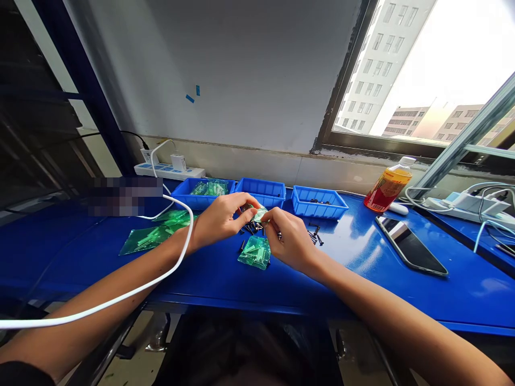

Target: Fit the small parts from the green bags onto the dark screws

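Between my two hands, just above the blue table, is a small green plastic bag. My left hand pinches its left side with thumb and forefinger. On its right side, the fingers of my right hand are closed at the edge. What lies inside this bag is too small to make out. Under my hands is a loose pile of dark screws, partly hidden by them. Nearer to me lies another green bag with pale pieces inside. More dark screws are scattered right of my right hand.
Several green bags lie left, beyond my left forearm. Three blue bins line the back. At right are a drink bottle and a phone. A white cable crosses before my left arm; a power strip sits behind.
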Demonstrator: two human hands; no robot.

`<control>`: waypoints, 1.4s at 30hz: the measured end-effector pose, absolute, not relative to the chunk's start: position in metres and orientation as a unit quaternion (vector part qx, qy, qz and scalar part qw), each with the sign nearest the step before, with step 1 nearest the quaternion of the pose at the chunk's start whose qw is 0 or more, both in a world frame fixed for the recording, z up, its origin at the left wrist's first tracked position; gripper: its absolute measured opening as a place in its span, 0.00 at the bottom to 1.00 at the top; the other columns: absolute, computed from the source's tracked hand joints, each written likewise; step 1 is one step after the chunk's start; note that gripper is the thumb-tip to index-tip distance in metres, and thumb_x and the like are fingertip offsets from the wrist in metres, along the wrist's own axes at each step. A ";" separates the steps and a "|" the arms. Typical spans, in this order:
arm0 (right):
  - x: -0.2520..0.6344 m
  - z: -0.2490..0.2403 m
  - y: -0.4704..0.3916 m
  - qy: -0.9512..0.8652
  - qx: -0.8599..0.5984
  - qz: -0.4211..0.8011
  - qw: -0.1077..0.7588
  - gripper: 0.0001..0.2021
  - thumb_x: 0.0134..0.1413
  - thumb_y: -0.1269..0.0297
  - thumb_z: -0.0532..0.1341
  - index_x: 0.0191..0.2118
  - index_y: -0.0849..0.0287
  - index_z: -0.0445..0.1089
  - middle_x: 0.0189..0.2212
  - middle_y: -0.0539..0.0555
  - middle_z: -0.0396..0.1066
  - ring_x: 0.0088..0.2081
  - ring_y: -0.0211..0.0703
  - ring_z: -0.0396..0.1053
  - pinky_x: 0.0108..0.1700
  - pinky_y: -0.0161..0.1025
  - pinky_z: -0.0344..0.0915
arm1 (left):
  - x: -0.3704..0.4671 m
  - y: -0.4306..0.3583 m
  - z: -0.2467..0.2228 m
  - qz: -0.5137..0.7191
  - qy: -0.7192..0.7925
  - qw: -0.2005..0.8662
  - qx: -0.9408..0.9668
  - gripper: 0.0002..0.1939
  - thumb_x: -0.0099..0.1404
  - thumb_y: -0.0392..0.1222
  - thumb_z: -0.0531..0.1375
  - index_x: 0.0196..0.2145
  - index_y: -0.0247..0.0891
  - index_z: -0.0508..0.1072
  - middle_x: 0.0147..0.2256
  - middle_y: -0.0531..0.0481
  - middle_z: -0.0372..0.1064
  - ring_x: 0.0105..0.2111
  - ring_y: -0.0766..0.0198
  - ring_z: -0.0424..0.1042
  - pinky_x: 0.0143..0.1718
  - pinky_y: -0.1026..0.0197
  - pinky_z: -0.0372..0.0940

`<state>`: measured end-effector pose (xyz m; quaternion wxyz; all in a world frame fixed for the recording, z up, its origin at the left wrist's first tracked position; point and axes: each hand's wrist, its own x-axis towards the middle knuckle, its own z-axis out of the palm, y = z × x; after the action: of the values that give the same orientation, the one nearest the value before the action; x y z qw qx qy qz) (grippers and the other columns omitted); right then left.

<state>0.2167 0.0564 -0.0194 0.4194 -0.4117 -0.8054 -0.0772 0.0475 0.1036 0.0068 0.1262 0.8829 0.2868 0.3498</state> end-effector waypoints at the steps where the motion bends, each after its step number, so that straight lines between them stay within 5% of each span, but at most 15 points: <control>1: 0.216 -0.019 0.056 -0.805 -0.412 -0.077 0.419 0.07 0.52 0.73 0.48 0.30 0.57 0.60 0.22 0.49 0.66 0.21 0.34 0.59 0.24 0.31 0.53 | 0.048 0.103 0.007 0.350 0.287 0.128 0.883 0.12 0.62 0.45 0.50 0.36 0.37 0.69 0.34 0.49 0.72 0.33 0.63 0.70 0.34 0.62 0.64; 11: 0.216 -0.020 0.056 -0.802 -0.422 -0.082 0.416 0.09 0.57 0.70 0.47 0.33 0.58 0.63 0.24 0.51 0.70 0.23 0.35 0.63 0.27 0.32 0.57 | 0.048 0.103 0.008 0.349 0.284 0.128 0.884 0.13 0.63 0.45 0.49 0.35 0.36 0.69 0.35 0.48 0.72 0.34 0.62 0.70 0.35 0.61 0.64; 27: 0.214 -0.020 0.055 -0.803 -0.407 -0.061 0.430 0.06 0.55 0.72 0.47 0.32 0.58 0.59 0.17 0.44 0.60 0.16 0.31 0.51 0.20 0.30 0.47 | 0.049 0.101 0.008 0.349 0.280 0.134 0.884 0.13 0.63 0.45 0.49 0.35 0.37 0.69 0.35 0.49 0.72 0.35 0.63 0.70 0.37 0.62 0.65; 42: 0.215 -0.021 0.055 -0.817 -0.389 -0.072 0.419 0.06 0.55 0.72 0.44 0.32 0.57 0.55 0.18 0.45 0.60 0.17 0.32 0.52 0.21 0.30 0.48 | 0.049 0.101 0.008 0.346 0.271 0.136 0.888 0.13 0.64 0.45 0.49 0.35 0.36 0.69 0.34 0.50 0.71 0.33 0.64 0.69 0.36 0.62 0.64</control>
<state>0.2148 0.0548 -0.0209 0.4187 -0.3890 -0.8174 -0.0719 0.0488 0.1010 0.0082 0.1360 0.8880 0.2706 0.3460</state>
